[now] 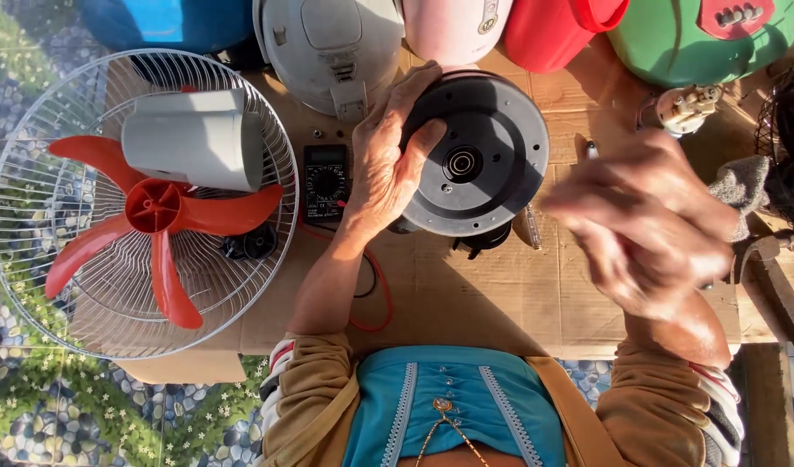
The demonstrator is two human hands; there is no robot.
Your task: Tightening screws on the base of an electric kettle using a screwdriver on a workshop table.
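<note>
Under left hand (384, 164): round black plastic appliance base (475, 164), tilted, fingers curled over rim. Right hand (647, 225) blurred, finger state indiscernible. Risk: one-handed hold slips, base drops onto cardboard-covered bench (466, 294).

At the centre of the frame we see the round appliance base (479, 160) lying on the cardboard sheet (466, 303), our left hand (388, 160) on its left edge. Just left of that hand lies the multimeter (325, 182); farther left, the fan (142, 203) fills the frame's left side. Our right hand (647, 225) hangs to the right of the base. Along the top edge, behind the base, stands the rice cooker (328, 43).
</note>
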